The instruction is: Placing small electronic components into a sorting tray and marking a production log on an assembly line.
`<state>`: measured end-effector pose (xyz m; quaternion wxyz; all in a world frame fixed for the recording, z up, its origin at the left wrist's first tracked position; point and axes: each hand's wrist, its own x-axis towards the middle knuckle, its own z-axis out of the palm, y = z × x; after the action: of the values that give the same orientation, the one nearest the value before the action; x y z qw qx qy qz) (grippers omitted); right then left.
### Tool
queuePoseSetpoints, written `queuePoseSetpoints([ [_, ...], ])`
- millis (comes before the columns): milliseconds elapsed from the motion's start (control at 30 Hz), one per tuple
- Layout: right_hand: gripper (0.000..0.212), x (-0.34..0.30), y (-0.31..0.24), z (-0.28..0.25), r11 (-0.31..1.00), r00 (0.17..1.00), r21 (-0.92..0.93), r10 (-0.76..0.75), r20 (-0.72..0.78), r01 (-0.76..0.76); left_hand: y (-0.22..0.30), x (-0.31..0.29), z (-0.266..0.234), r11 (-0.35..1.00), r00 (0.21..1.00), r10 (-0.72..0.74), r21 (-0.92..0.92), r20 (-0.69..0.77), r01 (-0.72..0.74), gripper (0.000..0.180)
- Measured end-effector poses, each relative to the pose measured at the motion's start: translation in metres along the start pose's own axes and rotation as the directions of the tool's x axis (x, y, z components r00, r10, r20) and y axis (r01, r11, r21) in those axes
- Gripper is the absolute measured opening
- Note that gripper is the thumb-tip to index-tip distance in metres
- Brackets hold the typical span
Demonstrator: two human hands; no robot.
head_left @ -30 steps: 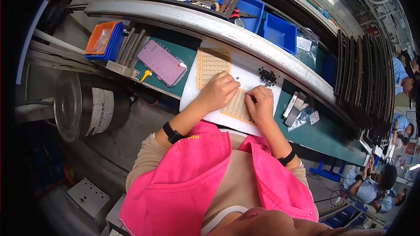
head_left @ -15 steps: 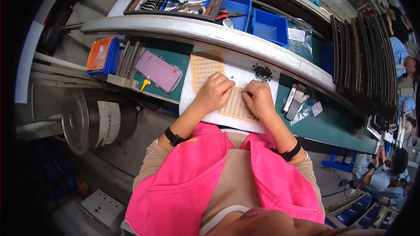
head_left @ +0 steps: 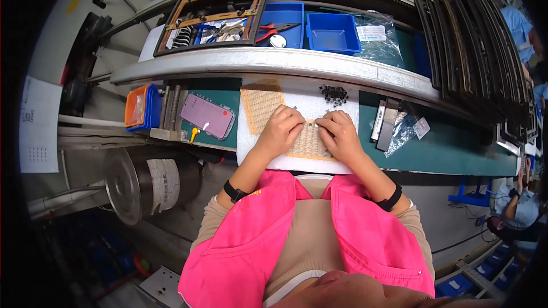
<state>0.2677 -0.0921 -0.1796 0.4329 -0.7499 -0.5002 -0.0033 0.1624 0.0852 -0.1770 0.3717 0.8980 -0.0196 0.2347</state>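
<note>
A tan perforated board (head_left: 309, 144), marked in rows like a circuit board panel, lies on a white foam sheet (head_left: 355, 115) in front of me. My left hand (head_left: 280, 129) is bent over its left far corner, thumb and fingertips pinched together. From the other side, my right hand (head_left: 341, 132) rests on the right far part of the board, its fingers also pinched. Whatever sits in either pinch is too small to make out. Tiny dark pieces show on the board's far edge between the hands. Beyond my right hand lies a pile of small black parts (head_left: 334, 95).
A second tan board (head_left: 262, 106) lies beyond my left hand. Left of the foam are a phone (head_left: 207, 116) and an orange-and-blue bin (head_left: 142, 107). A metal rail (head_left: 274, 60) crosses behind. On the right are a dark bar (head_left: 387, 125), a clear bag (head_left: 403, 130) and stacked black frames (head_left: 474, 51).
My view has shifted, so the bench sits straighter in it. Both hands stay at the board's far edge, fingers still pinched. Small dark pieces between them now show more plainly.
</note>
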Motion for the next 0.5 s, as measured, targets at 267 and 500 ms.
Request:
queuePoseSetpoints([
  [267, 0.016, -0.001, 0.0012, -0.0006, 0.999, 1.0, 0.032, 0.0, -0.021, 0.001, 0.0006, 0.0055, -0.0004, 0.992, 0.99, -0.112, -0.056, 0.086, 0.117, 0.011],
  [500, 0.017, -0.0001, 0.0008, -0.0021, 0.999, 1.0, 0.05, 0.001, -0.029, 0.0, 0.002, 0.0073, -0.0031, 0.977, 0.978, -0.18, -0.098, 0.11, 0.19, 0.008],
])
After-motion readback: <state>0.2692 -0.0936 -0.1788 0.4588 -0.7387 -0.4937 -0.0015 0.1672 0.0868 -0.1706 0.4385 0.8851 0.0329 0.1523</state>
